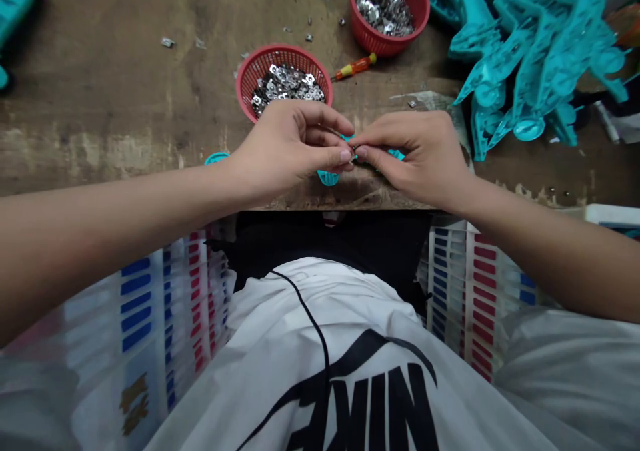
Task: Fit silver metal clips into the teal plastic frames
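Observation:
My left hand (290,141) comes in from the left, its thumb and fingertips pressed together. From the right, my right hand (417,148) pinches with thumb and forefinger, the tips of both hands meeting. Between them is a small dark metal piece (355,149), mostly hidden by the fingers. Below the hands lies a teal plastic part (329,177), showing only in bits around the fingers and beside my left wrist. Just beyond my left hand stands a red basket (242,84) of small metal clips (287,86).
A second red basket (361,32) of small metal pieces stands farther back, with an orange-yellow screwdriver (354,68) beside it. Teal plastic parts (530,58) are heaped at right. Loose metal bits dot the wooden table (125,104). Plastic crates (173,304) flank my lap.

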Motion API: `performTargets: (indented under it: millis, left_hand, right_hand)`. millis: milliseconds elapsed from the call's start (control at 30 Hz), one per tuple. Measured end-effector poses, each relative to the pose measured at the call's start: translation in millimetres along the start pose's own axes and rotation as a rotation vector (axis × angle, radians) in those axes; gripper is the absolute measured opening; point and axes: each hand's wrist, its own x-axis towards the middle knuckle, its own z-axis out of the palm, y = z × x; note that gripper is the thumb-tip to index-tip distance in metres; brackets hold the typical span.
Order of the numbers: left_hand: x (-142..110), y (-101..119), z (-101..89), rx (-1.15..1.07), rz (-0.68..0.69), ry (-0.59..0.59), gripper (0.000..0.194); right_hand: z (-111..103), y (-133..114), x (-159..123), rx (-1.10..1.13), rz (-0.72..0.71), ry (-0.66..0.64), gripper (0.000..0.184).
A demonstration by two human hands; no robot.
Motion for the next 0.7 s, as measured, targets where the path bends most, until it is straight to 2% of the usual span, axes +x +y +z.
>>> performTargets:
  millis: [100,167,233,267,333,433,500,567,633,700]
  left_hand:
    - [12,7,-19.3,0.254,0.136,0.035,0.037]
    - [23,10,-38.3,0.579,0.271,0.036,0.028]
    - [30,9,-52.3,0.907,0.426,0.014,0.03]
    - [31,6,-55.1,1.031,0.505,-0.031,0.032]
    - [28,-5,-51.5,1.171,0.636,-0.195,0.035]
    - [16,-27,-35.6,1.226,0.682,-0.492,0.039]
    - [12,-41,-29.0,1.25,0.657,-0.576,0.032]
    - [12,-51,-28.2,1.251,0.624,-0.588,0.024]
    - [14,-56,-30.0,1.19,0.583,-0.536,0.021]
    - [16,-56,-31.4,1.085,0.547,-0.467,0.027]
  right_hand:
    - [-7,11,5,0.003,0.052,0.003,0.019]
    - [-14,23,9,-0.001,0.101,0.006,0.022]
    - [-21,36,12,-0.02,0.13,-0.015,0.025]
    - [-25,42,14,-0.039,0.137,-0.041,0.026]
    - [-31,51,15,-0.097,0.138,-0.104,0.028]
    - [-37,54,14,-0.185,0.114,-0.194,0.031]
    - [-38,51,12,-0.225,0.099,-0.228,0.027]
    - [-37,46,11,-0.265,0.097,-0.27,0.019]
    - [-34,41,10,-0.315,0.096,-0.313,0.008]
    - [-30,39,10,-0.35,0.092,-0.354,0.006]
